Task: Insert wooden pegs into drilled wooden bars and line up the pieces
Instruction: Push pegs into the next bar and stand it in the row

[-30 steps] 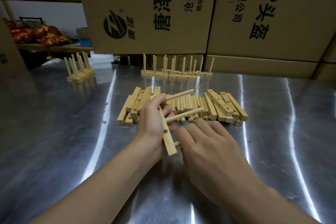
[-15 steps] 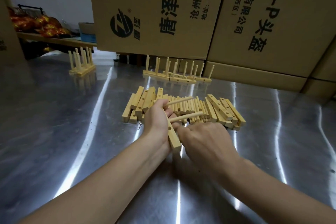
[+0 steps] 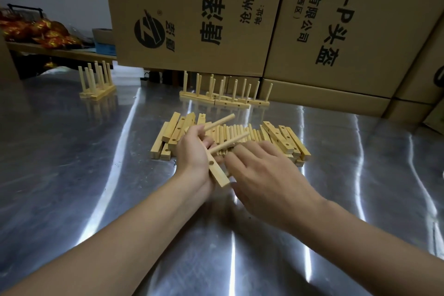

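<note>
Drilled wooden bar (image 3: 217,173), two pegs (image 3: 219,122) set in it, tilts above the steel table (image 3: 72,175) just before the loose pile (image 3: 276,132); left hand (image 3: 192,154) curls round it; right hand (image 3: 262,175) lies palm-down beside it, its grip hidden.

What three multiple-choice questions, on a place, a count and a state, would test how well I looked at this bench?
1. The loose pile lies: A on the table beyond the left hand; B on a carton; C on a shelf.
2. Pegs standing in the held bar: A none; B two; C five.
3. The hole near the bar's near end is: A empty; B plugged; C taped.
1A, it sits just behind the hand; 2B, two jut out; 3A, it shows dark, open.
</note>
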